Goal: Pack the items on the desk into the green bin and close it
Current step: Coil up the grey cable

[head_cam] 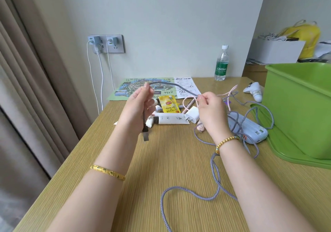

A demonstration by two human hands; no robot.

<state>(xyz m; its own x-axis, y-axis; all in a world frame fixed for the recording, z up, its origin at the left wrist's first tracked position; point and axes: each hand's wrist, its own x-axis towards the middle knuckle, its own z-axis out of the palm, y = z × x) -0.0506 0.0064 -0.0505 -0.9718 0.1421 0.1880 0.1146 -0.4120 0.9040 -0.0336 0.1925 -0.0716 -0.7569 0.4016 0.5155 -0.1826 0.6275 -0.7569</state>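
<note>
Both my hands hold a grey-purple braided cable (180, 194) above the wooden desk (161, 160). My left hand (138, 110) pinches it near the end, and the USB plug hangs below that hand. My right hand (211, 111) pinches the cable further along; the rest trails in loops over the desk. The green bin (300, 110) stands open at the right on its green lid (286, 151). On the desk lie a Lipton tea sachet (169, 104), a white tube (170, 120), a white charger plug (192, 114), a pale blue power bank (250, 129) and a pink cable (231, 92).
A map leaflet (143, 86) and a paper sheet (186, 86) lie at the back. A water bottle (221, 63) stands by the wall. A white game controller (254, 90) sits beside the bin. Wall sockets (105, 43) hold chargers. A curtain hangs at the left.
</note>
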